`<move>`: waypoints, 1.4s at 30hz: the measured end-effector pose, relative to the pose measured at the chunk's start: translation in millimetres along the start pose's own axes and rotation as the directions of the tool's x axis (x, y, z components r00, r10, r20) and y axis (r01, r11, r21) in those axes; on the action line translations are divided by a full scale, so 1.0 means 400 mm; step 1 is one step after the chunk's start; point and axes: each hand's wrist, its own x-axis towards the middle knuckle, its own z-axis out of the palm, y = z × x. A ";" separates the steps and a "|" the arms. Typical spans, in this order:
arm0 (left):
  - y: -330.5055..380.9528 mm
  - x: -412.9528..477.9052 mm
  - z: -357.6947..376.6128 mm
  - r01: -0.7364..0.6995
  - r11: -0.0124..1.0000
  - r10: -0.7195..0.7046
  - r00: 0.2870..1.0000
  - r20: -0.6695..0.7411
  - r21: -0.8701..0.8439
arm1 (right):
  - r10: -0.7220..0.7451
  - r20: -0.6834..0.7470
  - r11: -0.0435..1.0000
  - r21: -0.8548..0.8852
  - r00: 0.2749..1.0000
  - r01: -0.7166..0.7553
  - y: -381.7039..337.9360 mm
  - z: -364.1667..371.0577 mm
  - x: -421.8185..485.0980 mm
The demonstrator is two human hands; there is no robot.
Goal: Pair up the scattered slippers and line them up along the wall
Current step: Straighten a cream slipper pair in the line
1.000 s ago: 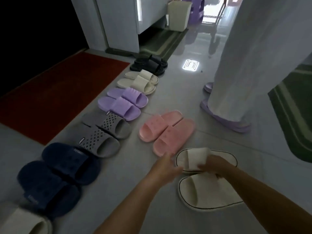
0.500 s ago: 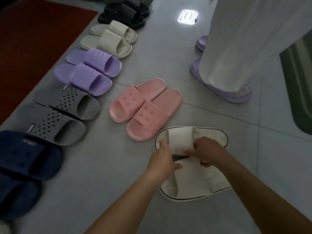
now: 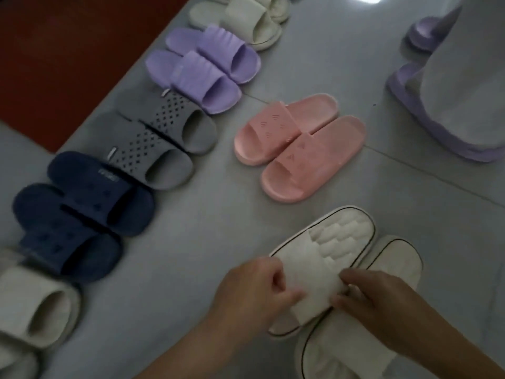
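Two white slippers with a thin dark rim lie at the lower right. My left hand [image 3: 254,291] and my right hand [image 3: 374,299] both pinch the strap of the upper white slipper [image 3: 336,236], which is tilted against the second white slipper [image 3: 344,348]. A pink pair [image 3: 297,149] sits side by side on the grey floor just beyond. Along the left runs a row of pairs: cream [image 3: 246,17], lilac [image 3: 202,69], grey perforated [image 3: 164,138], navy [image 3: 82,212] and another cream slipper [image 3: 35,310] at the edge.
A red mat [image 3: 60,61] borders the row at the upper left. Another person stands at the upper right in a long white garment [image 3: 464,77] and purple slippers [image 3: 437,132]. Grey tile floor [image 3: 410,214] lies between the pink pair and that person.
The view has dropped closer to the floor. My left hand has closed on the white slipper's strap beside my right hand, and that slipper has been lifted and turned against its mate.
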 end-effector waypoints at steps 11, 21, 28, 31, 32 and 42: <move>-0.370 -0.401 -0.210 -0.059 0.998 0.060 0.998 -0.021 0.026 | -0.449 0.480 0.803 -0.152 0.753 0.576 -0.546 0.233 0.044; -0.713 -1.019 -0.261 0.354 0.829 -0.480 0.847 -0.228 -0.433 | -0.467 0.673 0.607 -0.227 0.573 0.762 -1.069 0.482 -0.096; -1.032 -1.321 -0.163 0.556 0.618 -0.748 0.634 -0.197 -0.556 | -0.505 0.750 0.471 -0.175 0.427 0.864 -1.389 0.905 -0.249; -1.195 -1.392 -0.105 0.620 0.560 -0.809 0.552 -0.201 -0.550 | -0.542 0.737 0.473 -0.130 0.404 0.871 -1.476 1.127 -0.284; -1.246 -1.405 -0.088 0.624 0.533 -0.829 0.520 -0.205 -0.571 | -0.551 0.732 0.466 -0.128 0.400 0.876 -1.498 1.194 -0.291; -1.545 -1.359 0.013 0.563 0.541 -0.814 0.537 -0.222 -0.625 | -0.535 0.637 0.477 -0.314 0.555 0.821 -1.550 1.505 -0.215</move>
